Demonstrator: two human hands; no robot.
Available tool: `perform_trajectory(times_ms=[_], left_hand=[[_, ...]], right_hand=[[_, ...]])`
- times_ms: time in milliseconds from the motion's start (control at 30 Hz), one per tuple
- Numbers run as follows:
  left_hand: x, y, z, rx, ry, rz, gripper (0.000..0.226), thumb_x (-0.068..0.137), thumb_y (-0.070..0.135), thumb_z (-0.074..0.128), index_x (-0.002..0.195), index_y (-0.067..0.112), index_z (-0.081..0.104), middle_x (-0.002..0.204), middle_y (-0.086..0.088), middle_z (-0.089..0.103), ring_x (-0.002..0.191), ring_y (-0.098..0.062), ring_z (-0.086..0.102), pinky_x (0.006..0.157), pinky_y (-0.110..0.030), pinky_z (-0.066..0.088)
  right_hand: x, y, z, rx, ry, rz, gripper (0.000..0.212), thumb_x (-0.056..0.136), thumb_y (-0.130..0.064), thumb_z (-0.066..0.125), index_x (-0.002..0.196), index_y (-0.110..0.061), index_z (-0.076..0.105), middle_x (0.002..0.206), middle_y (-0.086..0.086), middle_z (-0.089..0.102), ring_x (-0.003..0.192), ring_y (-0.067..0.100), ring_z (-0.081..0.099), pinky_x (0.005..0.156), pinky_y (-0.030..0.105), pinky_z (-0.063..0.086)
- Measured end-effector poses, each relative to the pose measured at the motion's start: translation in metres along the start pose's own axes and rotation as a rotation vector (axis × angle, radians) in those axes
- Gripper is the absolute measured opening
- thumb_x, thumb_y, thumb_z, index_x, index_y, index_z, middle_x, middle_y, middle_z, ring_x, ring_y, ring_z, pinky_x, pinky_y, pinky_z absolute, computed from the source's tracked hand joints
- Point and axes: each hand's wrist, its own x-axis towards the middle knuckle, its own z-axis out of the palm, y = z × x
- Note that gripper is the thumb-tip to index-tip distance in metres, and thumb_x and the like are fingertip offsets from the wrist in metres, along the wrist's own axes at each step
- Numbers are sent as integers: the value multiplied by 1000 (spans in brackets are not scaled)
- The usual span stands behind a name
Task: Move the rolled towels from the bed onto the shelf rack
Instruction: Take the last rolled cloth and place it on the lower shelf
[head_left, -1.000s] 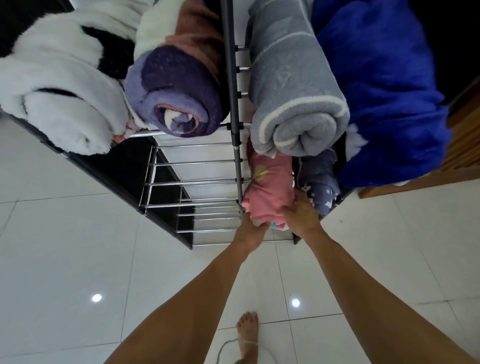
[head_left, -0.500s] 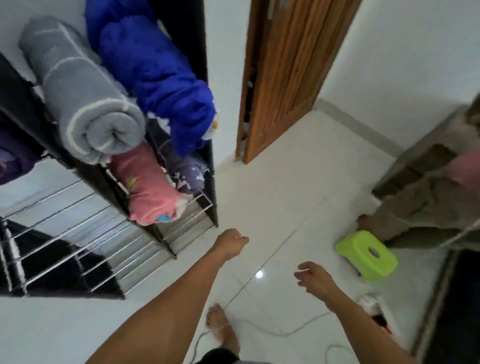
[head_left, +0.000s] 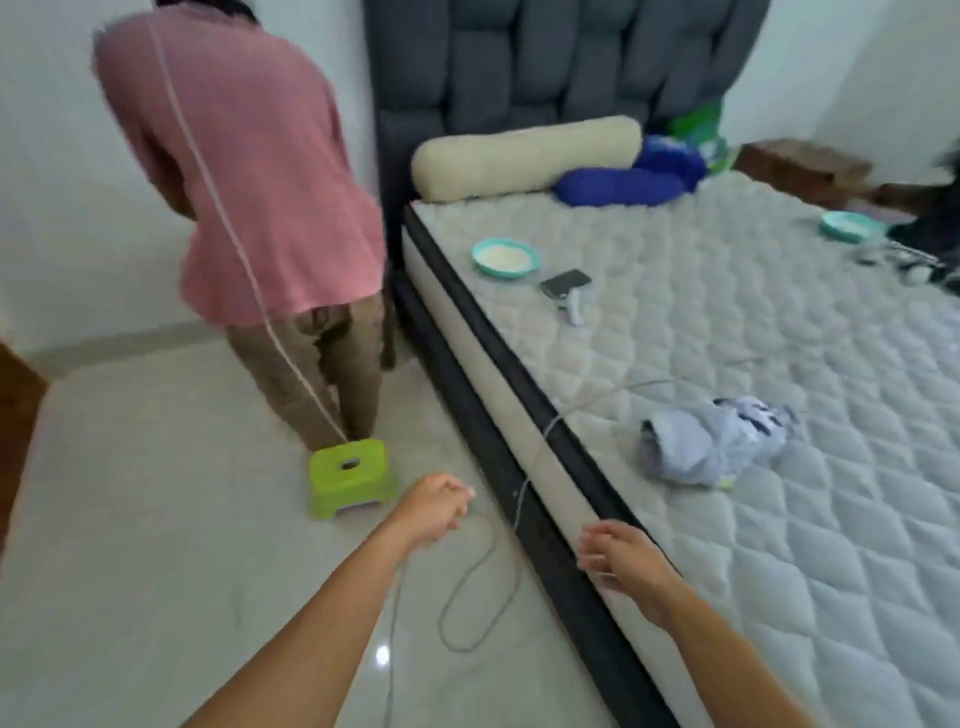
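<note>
A pale blue-grey towel (head_left: 711, 439), loosely rolled, lies on the quilted mattress (head_left: 727, 322) near its left edge. A long cream rolled towel (head_left: 524, 156) and a dark blue one (head_left: 623, 184) rest against the grey headboard. My left hand (head_left: 434, 506) hangs over the floor with fingers loosely curled and holds nothing. My right hand (head_left: 615, 558) hovers at the mattress edge, fingers apart and empty, well short of the blue-grey towel. The shelf rack is out of view.
A person in a pink shirt (head_left: 244, 171) stands bent over at the bed's left. A green stool (head_left: 350, 475) sits on the floor by their feet. A grey cable (head_left: 483, 587) loops across the tiles. Two teal bowls (head_left: 506, 257) and a phone (head_left: 565, 283) lie on the mattress.
My view has swung from the shelf rack, where both hands pressed a pink towel into place, round to the bed. Both hands let go and are now empty.
</note>
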Motion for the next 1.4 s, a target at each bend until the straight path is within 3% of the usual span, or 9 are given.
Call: perform_trajectory(times_ms=[67, 167, 367, 567, 767, 900, 1000, 1267, 1400], left_hand=[[21, 39, 43, 25, -104, 28, 25, 95, 19, 53, 70, 20, 49, 68, -1, 53, 43, -5, 47, 47, -20, 26], [39, 87, 96, 142, -217, 86, 18, 95, 25, 53, 77, 21, 51, 71, 4, 56, 55, -6, 52, 45, -18, 31], [92, 155, 160, 249, -389, 103, 17, 94, 33, 52, 83, 20, 53, 82, 1, 57, 68, -13, 56, 57, -24, 37], [151, 196, 200, 264, -415, 50, 17, 92, 33, 53, 93, 16, 55, 87, -2, 54, 77, -17, 53, 65, -28, 40], [202, 214, 238, 220, -343, -149, 33, 93, 30, 52, 121, 11, 51, 110, -7, 51, 96, -23, 51, 75, -37, 46], [233, 221, 261, 156, -295, -303, 50, 93, 33, 56, 136, 8, 46, 124, -9, 55, 111, -28, 54, 65, -36, 46], [254, 220, 278, 162, -267, -426, 63, 88, 41, 61, 141, 11, 42, 143, -13, 45, 128, -34, 46, 89, -51, 46], [280, 216, 309, 158, -227, -658, 75, 79, 48, 70, 139, 13, 41, 143, -20, 45, 123, -44, 48, 93, -59, 43], [282, 214, 318, 151, -226, -736, 58, 79, 44, 71, 122, 9, 53, 125, -21, 58, 111, -42, 58, 89, -54, 51]], right_hand=[[1, -1, -51, 134, 145, -14, 7, 91, -6, 54, 93, -13, 55, 78, 7, 61, 62, 17, 57, 53, 22, 41], [8, -3, -108, 306, 290, -12, 8, 92, -7, 53, 97, -12, 56, 85, 8, 64, 70, 19, 60, 59, 25, 45], [33, -17, -175, 492, 420, -36, 8, 93, -11, 52, 99, -11, 58, 92, 10, 64, 82, 24, 62, 68, 29, 48], [70, -31, -224, 576, 525, -29, 9, 93, -9, 52, 95, -11, 60, 86, 8, 64, 78, 21, 60, 69, 30, 47], [138, -32, -270, 550, 517, 54, 12, 91, -13, 55, 99, -10, 63, 94, 9, 63, 91, 23, 58, 82, 36, 47], [199, -33, -306, 469, 456, 148, 24, 90, -23, 61, 108, -9, 59, 113, 11, 58, 108, 24, 55, 93, 39, 47], [236, -32, -326, 398, 428, 241, 51, 88, -32, 63, 128, -3, 52, 124, 13, 54, 112, 26, 53, 90, 37, 45], [297, -34, -340, 234, 287, 368, 89, 76, -56, 66, 142, -4, 36, 142, 15, 45, 125, 34, 48, 96, 43, 45], [305, -32, -330, 149, 266, 453, 94, 73, -59, 66, 138, 4, 38, 135, 20, 49, 119, 34, 52, 81, 38, 47]])
